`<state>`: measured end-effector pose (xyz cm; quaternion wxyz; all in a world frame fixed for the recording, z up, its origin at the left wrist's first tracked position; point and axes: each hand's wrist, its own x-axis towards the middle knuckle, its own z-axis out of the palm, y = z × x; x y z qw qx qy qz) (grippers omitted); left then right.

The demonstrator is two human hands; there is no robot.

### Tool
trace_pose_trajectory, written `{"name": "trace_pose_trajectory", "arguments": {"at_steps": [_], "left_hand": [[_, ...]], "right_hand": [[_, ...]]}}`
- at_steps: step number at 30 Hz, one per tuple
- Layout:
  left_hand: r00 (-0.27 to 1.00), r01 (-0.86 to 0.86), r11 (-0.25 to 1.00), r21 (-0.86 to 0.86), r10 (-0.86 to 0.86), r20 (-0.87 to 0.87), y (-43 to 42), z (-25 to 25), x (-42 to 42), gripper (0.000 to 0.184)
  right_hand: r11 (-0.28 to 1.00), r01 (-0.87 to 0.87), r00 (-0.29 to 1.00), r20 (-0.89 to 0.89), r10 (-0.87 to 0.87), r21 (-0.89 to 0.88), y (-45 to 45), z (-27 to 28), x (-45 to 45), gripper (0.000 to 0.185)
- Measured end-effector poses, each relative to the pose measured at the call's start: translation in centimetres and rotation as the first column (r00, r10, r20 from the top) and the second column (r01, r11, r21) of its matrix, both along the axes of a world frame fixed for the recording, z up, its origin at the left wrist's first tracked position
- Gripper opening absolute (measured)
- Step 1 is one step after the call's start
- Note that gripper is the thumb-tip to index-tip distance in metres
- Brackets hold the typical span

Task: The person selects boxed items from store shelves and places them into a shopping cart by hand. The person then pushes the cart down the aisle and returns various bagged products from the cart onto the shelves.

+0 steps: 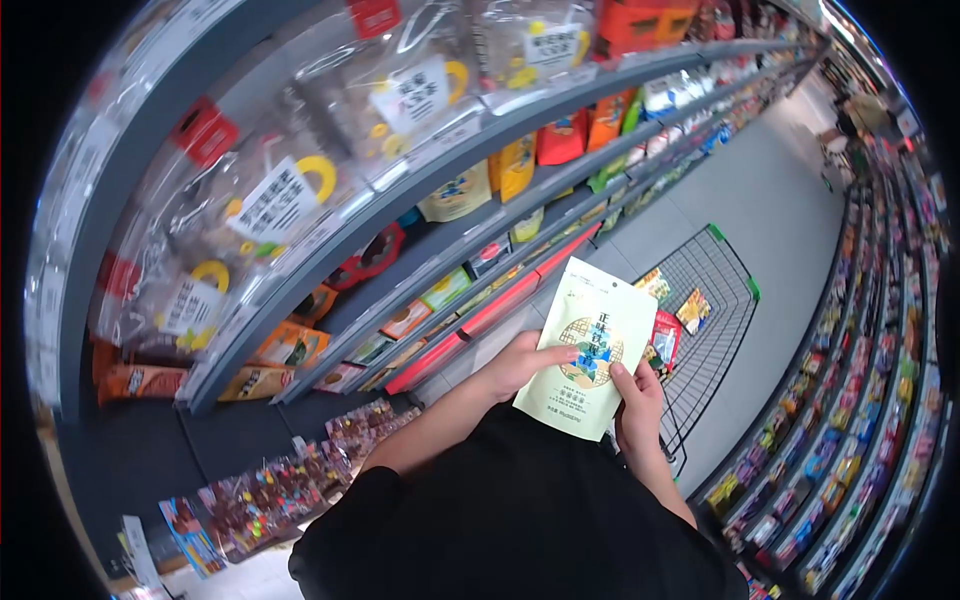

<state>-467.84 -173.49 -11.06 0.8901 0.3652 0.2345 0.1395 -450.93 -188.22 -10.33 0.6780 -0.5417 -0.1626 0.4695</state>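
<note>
A pale green snack pouch (590, 340) with dark printed characters and a round picture faces me, held up in front of my chest. My left hand (528, 362) grips its left edge, thumb lying across the front. On the lower right edge, my right hand (638, 398) pinches it with the thumb on the front. The fingers behind the pouch are hidden. Beyond it stands a wire shopping cart (738, 290) with green corners. Inside the cart are a red package (664, 338) and a yellow patterned packet (693, 310), partly covered by the pouch.
Shelves on the left hold clear bags (280, 200) with white labels and several coloured snack pouches (565, 138). Chocolate-coloured packets (270, 500) lie low at the left. Another packed shelf (850, 400) runs along the right. Grey aisle floor (760, 180) stretches ahead, with a person (862, 118) far off.
</note>
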Motion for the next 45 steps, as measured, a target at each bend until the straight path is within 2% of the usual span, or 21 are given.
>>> {"name": "trace_pose_trajectory", "arguments": {"at_steps": [3, 5, 6, 8, 12, 16, 17, 18, 19, 20, 22, 26, 30, 31, 33, 36, 38, 40, 42, 43, 45], "left_hand": [[0.997, -0.075, 0.993, 0.088, 0.076, -0.006, -0.2, -1.7, -1.2, 0.043], [0.966, 0.018, 0.991, -0.136, 0.018, 0.257, 0.9, -3.6, -2.9, 0.049], [0.949, -0.023, 0.999, -0.04, 0.034, 0.314, 1.2, -1.5, -3.3, 0.059], [0.957, -0.269, 0.919, 0.289, 0.289, -0.027, 1.1, -1.3, -1.2, 0.051], [0.978, -0.203, 0.977, 0.06, 0.2, 0.059, 0.7, -1.4, 0.9, 0.043], [0.989, -0.133, 0.991, 0.01, 0.132, 0.062, 0.6, 3.3, 0.8, 0.04], [0.979, -0.198, 0.98, 0.006, 0.197, 0.048, 0.4, 4.1, 1.0, 0.039], [0.964, -0.265, 0.964, 0.0, 0.265, 0.032, 0.5, 4.5, 1.0, 0.038], [0.955, -0.297, 0.955, -0.002, 0.297, 0.009, 0.8, 4.5, 0.8, 0.036], [0.952, -0.305, 0.952, -0.009, 0.305, 0.001, 1.1, 4.7, 0.5, 0.036], [0.947, -0.316, 0.946, 0.068, 0.319, -0.038, 1.5, 5.0, 0.2, 0.036], [0.958, -0.274, 0.961, 0.031, 0.276, -0.082, 1.6, 5.5, 0.5, 0.038], [0.963, -0.271, 0.962, -0.043, 0.271, -0.014, 1.5, 4.8, 1.4, 0.036], [0.958, -0.283, 0.958, -0.053, 0.285, 0.021, 1.3, 4.4, 1.7, 0.037], [0.954, -0.289, 0.955, -0.064, 0.293, 0.064, 1.2, 3.2, 2.1, 0.038], [0.973, -0.231, 0.963, 0.135, 0.228, 0.036, 2.4, 2.3, 1.5, 0.036], [0.961, -0.144, 0.912, 0.383, 0.222, -0.167, 2.8, 2.5, 1.1, 0.036], [0.957, -0.16, 0.866, 0.473, 0.254, -0.141, 2.4, 1.5, 1.0, 0.044], [0.847, -0.096, 0.526, 0.845, 0.489, -0.208, 1.6, 0.8, -0.2, 0.054], [0.897, -0.194, 0.683, 0.705, 0.415, -0.155, 2.6, -0.8, -1.3, 0.061], [0.918, -0.344, 0.894, 0.286, 0.385, -0.098, 3.4, -1.8, -4.4, 0.049]], "right_hand": [[0.996, -0.088, 0.995, -0.037, 0.087, -0.011, 0.9, -0.1, -0.1, 0.035], [0.994, -0.11, 0.947, -0.303, 0.102, -0.009, 2.4, 1.3, -0.9, 0.033], [0.99, -0.139, 0.903, -0.412, 0.122, -0.012, 2.9, 1.5, -1.0, 0.034], [0.832, -0.363, 0.556, -0.619, 0.555, 0.419, 3.0, -3.3, 0.3, 0.042], [0.608, -0.335, 0.182, -0.583, 0.792, 0.72, 4.5, -2.6, -3.9, 0.062], [0.426, -0.486, 0.317, -0.3, 0.899, 0.763, 4.7, -5.2, -3.5, 0.07], [0.748, -0.447, 0.42, -0.623, 0.66, 0.491, 3.4, -6.1, -2.6, 0.074], [0.92, -0.376, 0.496, -0.815, 0.3, 0.111, 2.3, -6.6, -1.9, 0.079], [0.867, -0.488, 0.764, -0.529, 0.371, -0.097, 2.1, -5.7, -1.7, 0.074], [0.862, -0.496, 0.757, -0.537, 0.372, -0.102, 1.5, -4.3, -1.5, 0.074], [0.904, -0.384, 0.622, -0.671, 0.403, 0.187, 0.4, -0.8, -0.9, 0.065], [0.898, -0.398, 0.625, -0.661, 0.414, 0.186, -1.0, -3.1, -0.3, 0.064], [0.871, -0.361, 0.473, -0.739, 0.479, 0.334, 0.1, -2.8, -0.5, 0.066], [0.795, -0.405, 0.425, -0.677, 0.601, 0.451, 1.2, -1.5, -0.9, 0.067], [0.814, -0.41, 0.441, -0.692, 0.571, 0.411, 1.9, -3.2, -0.7, 0.067], [0.815, -0.421, 0.475, -0.669, 0.572, 0.398, 4.0, -3.3, -1.0, 0.057], [0.676, -0.599, 0.479, -0.483, 0.733, 0.43, 5.5, -5.3, -0.9, 0.048], [0.689, -0.606, 0.441, -0.552, 0.707, 0.398, 5.6, -3.3, -1.5, 0.043], [0.787, -0.501, 0.623, -0.482, 0.616, 0.359, 5.6, -3.8, -2.9, 0.047], [0.834, -0.509, 0.698, -0.464, 0.545, 0.213, 6.4, -2.5, -3.2, 0.05], [0.885, -0.465, 0.849, -0.275, 0.45, 0.013, 8.0, -2.1, -3.4, 0.048]]}}
